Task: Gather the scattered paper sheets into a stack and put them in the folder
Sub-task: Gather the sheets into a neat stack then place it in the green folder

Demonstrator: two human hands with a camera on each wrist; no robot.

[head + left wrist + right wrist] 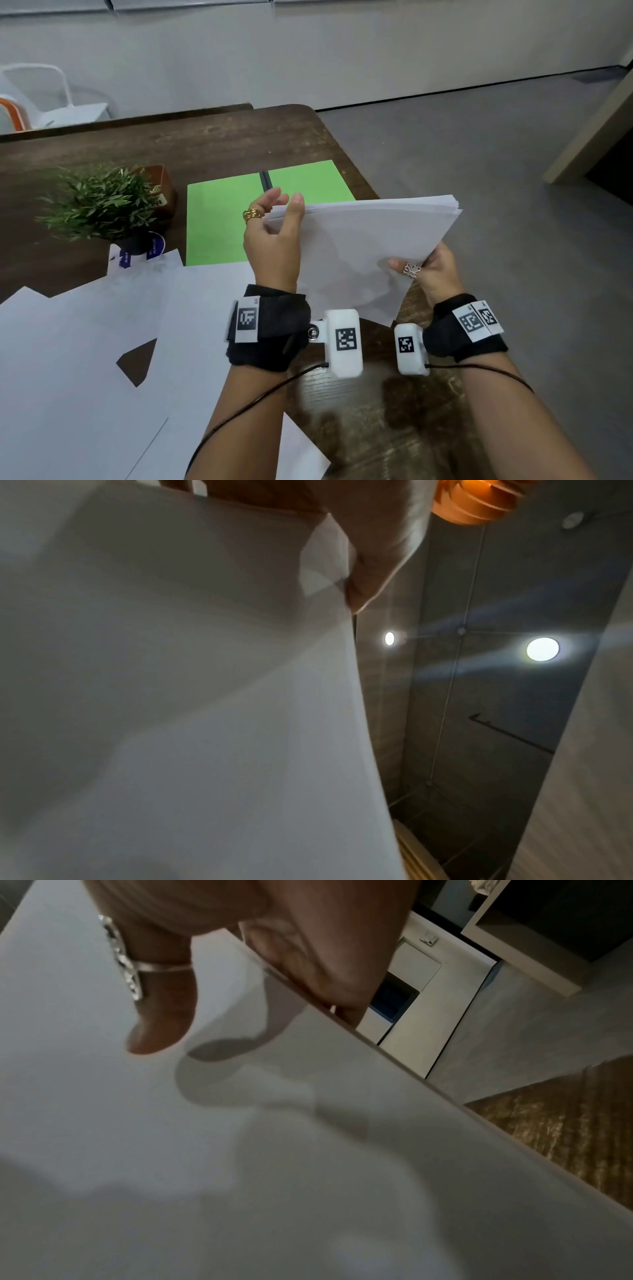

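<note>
A stack of white paper sheets (359, 246) is held up above the table's right side, tilted toward me. My left hand (274, 236) grips its upper left corner, thumb in front and fingers behind. My right hand (428, 270) pinches its lower right edge, the ringed thumb on top. The stack (171, 696) fills the left wrist view; in the right wrist view the thumb presses on the stack (240, 1150). An open green folder (219, 219) lies flat on the table behind the stack. Several more white sheets (85, 342) lie scattered on the table to the left.
A small potted plant (99, 202) and a brown box (161, 188) stand left of the folder. The dark wooden table (212, 144) ends at its right edge near my right hand, with grey floor (496, 171) beyond. White chairs (44, 99) stand at the far left.
</note>
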